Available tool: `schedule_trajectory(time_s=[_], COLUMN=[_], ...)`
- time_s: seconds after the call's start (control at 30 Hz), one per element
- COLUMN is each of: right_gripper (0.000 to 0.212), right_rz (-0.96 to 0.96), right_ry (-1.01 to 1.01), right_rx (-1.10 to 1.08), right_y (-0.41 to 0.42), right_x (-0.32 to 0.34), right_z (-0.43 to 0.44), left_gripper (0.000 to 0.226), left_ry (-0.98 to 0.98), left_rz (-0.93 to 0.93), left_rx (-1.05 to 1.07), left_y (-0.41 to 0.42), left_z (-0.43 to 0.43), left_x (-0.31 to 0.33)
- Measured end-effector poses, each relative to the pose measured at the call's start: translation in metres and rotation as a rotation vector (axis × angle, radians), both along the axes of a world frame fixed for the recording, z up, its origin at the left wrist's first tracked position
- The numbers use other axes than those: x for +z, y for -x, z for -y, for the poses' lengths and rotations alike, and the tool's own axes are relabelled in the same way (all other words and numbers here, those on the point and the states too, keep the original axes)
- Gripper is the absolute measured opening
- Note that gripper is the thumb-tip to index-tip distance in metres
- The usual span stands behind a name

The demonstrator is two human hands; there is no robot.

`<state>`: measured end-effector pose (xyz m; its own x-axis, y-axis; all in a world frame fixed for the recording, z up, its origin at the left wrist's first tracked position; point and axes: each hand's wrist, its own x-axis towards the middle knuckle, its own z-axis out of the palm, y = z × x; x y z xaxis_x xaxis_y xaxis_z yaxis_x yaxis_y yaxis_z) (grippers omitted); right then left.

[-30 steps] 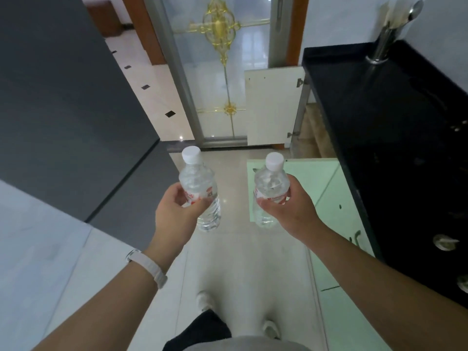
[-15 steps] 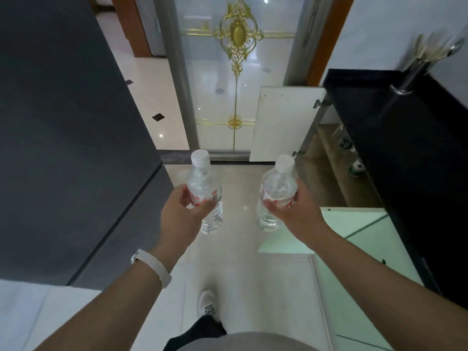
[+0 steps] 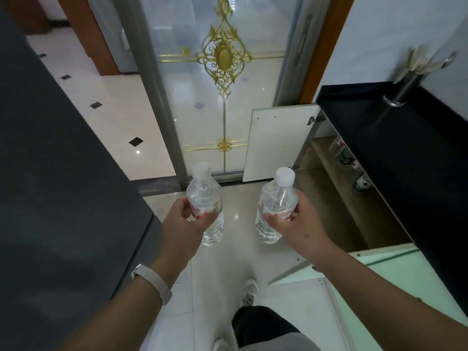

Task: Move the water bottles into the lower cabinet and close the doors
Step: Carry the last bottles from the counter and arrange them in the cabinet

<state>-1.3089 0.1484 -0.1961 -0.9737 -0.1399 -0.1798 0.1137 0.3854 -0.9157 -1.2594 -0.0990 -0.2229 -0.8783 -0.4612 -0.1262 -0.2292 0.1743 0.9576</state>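
I hold two clear water bottles with white caps upright in front of me over the floor. My left hand [image 3: 181, 225] grips the left bottle [image 3: 205, 198] around its red label. My right hand [image 3: 297, 224] grips the right bottle [image 3: 277, 198] the same way. The lower cabinet [image 3: 336, 198] stands open to the right under the black countertop [image 3: 405, 153]. Its far door [image 3: 276, 145] is swung out white side towards me, and its near door [image 3: 395, 272], pale green, juts out by my right forearm. A few containers stand on the cabinet's shelf.
A dark grey unit [image 3: 63, 186] fills the left side. Straight ahead is a glass sliding door [image 3: 222, 84] with gold ornament. A metal utensil holder [image 3: 405, 84] stands at the far end of the countertop. My feet [image 3: 249, 292] are on the pale tiled floor between both sides.
I have walked forward along the aisle with both bottles. The open cabinet has come closer and more of its inside shows. The near green door now lies beside my right arm.
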Motion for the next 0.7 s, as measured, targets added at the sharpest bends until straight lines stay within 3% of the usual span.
schedule_trajectory(time_s=[0.17, 0.33, 0.43, 0.7], right_gripper=[0.050, 0.063, 0.063, 0.066], right_rz=[0.026, 0.039, 0.023, -0.015], right_ry=[0.044, 0.058, 0.085, 0.086], right_rx=[-0.029, -0.060, -0.087, -0.226], right_y=[0.067, 0.153, 0.202, 0.296], right_x=[-0.026, -0.043, -0.048, -0.053], right_z=[0.009, 0.019, 0.018, -0.015], left_gripper=[0.042, 0.043, 0.050, 0.044], left_ry=[-0.009, 0.028, 0.051, 0.010], left_rz=[0.018, 0.035, 0.053, 0.054], left_rx=[-0.056, -0.092, -0.137, -0.280], left_y=[0.069, 0.151, 0.203, 0.315], left_z=[0.006, 0.013, 0.012, -0.019], left_x=[-0.006, -0.003, 0.002, 0.011])
